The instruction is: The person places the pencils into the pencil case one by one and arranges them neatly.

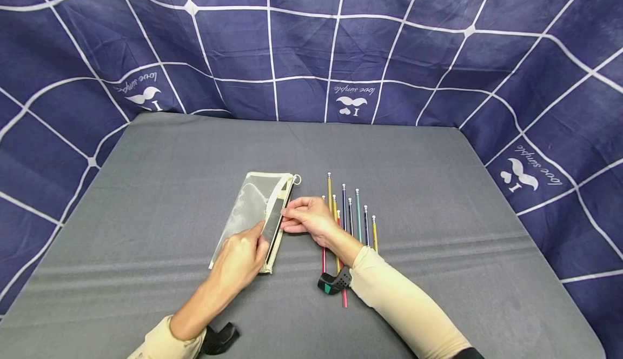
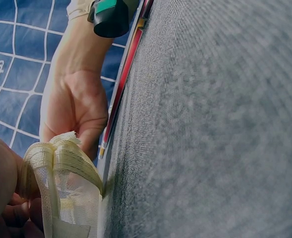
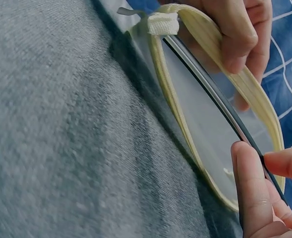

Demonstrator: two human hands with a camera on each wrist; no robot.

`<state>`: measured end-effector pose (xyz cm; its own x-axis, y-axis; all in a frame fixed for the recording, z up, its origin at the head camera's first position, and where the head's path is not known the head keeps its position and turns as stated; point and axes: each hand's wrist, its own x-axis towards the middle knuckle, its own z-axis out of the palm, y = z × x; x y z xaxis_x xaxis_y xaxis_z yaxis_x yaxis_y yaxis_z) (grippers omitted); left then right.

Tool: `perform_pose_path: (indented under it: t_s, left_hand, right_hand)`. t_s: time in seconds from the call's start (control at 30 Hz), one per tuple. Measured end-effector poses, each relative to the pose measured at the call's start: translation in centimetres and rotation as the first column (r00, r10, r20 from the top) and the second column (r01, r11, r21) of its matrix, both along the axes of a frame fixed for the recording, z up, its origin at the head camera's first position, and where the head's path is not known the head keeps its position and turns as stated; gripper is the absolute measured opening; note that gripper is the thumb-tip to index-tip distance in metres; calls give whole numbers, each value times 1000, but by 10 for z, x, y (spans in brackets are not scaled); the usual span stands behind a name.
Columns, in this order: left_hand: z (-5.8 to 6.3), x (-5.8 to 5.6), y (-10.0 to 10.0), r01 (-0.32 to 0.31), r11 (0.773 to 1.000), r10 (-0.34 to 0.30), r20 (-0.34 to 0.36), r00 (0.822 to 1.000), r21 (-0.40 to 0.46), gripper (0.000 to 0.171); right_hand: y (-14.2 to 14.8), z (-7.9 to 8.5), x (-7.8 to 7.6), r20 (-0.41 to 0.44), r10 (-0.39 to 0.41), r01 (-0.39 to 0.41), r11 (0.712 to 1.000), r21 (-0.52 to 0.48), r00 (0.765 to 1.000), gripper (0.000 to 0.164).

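A see-through mesh zip pouch (image 1: 240, 207) with cream edging lies on the table, its zipper open along the right side. My left hand (image 1: 240, 256) grips the pouch's upper zipper edge (image 3: 252, 91), holding the mouth apart. A dark pencil (image 3: 212, 89) lies lengthwise within the mouth, between the two zipper edges. Thumb and fingers of my right hand (image 1: 311, 221) pinch this pencil near one end. In the left wrist view, the pouch's gathered end (image 2: 61, 163) hides the right fingertips.
Several pencils, among them a yellow one (image 1: 329, 186), a teal one (image 1: 358, 213) and a red one (image 1: 344, 298), lie side by side right of the pouch, partly under my right forearm. A blue checked cloth (image 1: 302, 40) hangs behind the grey table (image 1: 438, 186).
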<state>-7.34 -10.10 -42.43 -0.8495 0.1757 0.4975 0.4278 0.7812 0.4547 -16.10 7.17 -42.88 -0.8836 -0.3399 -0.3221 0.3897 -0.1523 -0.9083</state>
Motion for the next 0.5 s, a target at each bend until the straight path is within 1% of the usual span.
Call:
perform_pose_path:
  t_s: [0.23, 0.4, 0.5]
  left_hand:
    - [-1, 1, 0, -7, 1000, 7, -8, 1000, 6, 33]
    - [-1, 2, 0, -14, 1000, 14, -4, 1000, 7, 34]
    - [0, 2, 0, -16, 1000, 16, -2, 1000, 8, 35]
  right_hand:
    - [-8, -1, 4, 9, 37, -38, 999, 18, 999, 9]
    - [-11, 0, 6, 22, 38, -39, 998, 40, 999, 9]
    - [-12, 0, 6, 26, 45, -46, 998, 48, 999, 12]
